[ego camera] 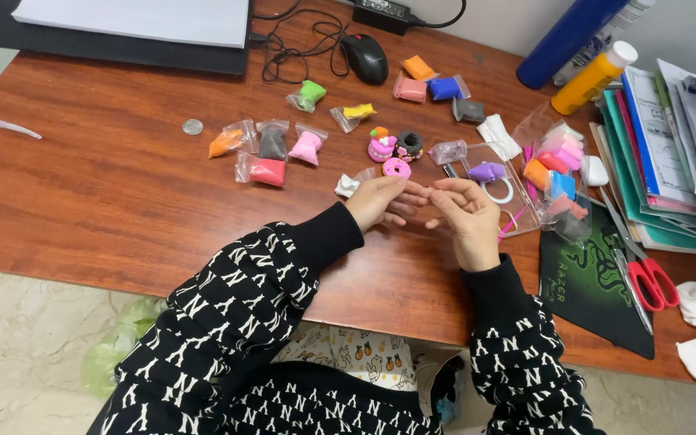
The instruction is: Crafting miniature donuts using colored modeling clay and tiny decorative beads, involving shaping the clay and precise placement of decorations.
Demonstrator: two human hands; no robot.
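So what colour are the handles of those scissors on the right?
Red. The scissors show best in the head view, lying on the dark mat.

Reddish-brown wooden desk (pixel 106 201), glossy, grain visible, lit evenly from above. Floor (pixel 18 338) of pale beige marbled tile beneath and left of it. Light grey wall (pixel 501 20) along desk's far edge. Black mat (pixel 594 290) at desk's right front.
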